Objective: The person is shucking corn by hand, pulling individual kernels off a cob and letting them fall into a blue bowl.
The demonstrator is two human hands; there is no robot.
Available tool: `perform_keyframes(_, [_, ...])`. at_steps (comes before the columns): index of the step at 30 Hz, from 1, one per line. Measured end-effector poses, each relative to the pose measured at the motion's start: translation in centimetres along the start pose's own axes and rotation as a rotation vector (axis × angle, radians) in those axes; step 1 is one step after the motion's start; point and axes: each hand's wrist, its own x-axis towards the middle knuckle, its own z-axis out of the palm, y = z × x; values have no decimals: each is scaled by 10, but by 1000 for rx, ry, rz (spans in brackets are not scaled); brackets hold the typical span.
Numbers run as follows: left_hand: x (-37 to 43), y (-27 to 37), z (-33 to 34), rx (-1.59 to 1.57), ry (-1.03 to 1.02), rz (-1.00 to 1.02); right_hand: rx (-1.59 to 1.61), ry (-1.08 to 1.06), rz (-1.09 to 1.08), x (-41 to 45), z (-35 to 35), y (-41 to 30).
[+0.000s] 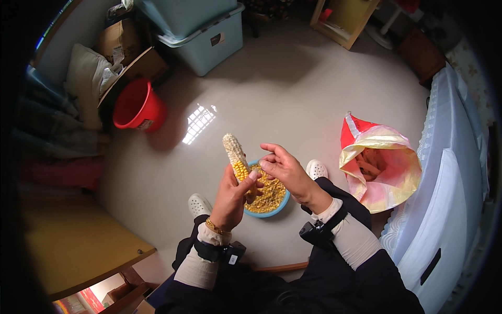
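Note:
An ear of corn (pixel 234 151) stands tilted in my left hand (pixel 231 196), which grips its lower part. Its upper end is bare cob, while yellow kernels still cover a patch just above my fingers. Close by on the right, my right hand (pixel 284 168) hangs in the air with its fingers apart and bent, apparently holding nothing. Below both hands a round blue basin (pixel 270 214) rests on the floor, with loose yellow corn kernels (pixel 270 196) in it. My left hand and the cob hide the basin's left side.
At the right, an open woven sack (pixel 396 192) holds orange-brown cobs (pixel 368 163) beside a bed with a pale blue cover (pixel 443 129). A red bucket (pixel 137 106) and stacked blue storage boxes (pixel 211 47) stand at the upper left. White clogs (pixel 317 169) flank the basin. A wooden tabletop (pixel 86 243) juts in lower left.

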Motion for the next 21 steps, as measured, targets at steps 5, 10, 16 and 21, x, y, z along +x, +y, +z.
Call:
perform_keyframes(5, [-6, -10, 6, 40, -86, -46, 430, -106, 80, 2, 11, -9])
perform_keyframes(10, [-6, -10, 3, 83, -126, -61, 444, -159, 129, 5, 9, -9])
perform_keyframes(16, [3, -22, -2, 140, -120, 28, 469, -137, 132, 7, 10, -6])
perform_keyframes(21, [8, -27, -3, 265, -121, 70, 509, -91, 128, 9, 13, -4])
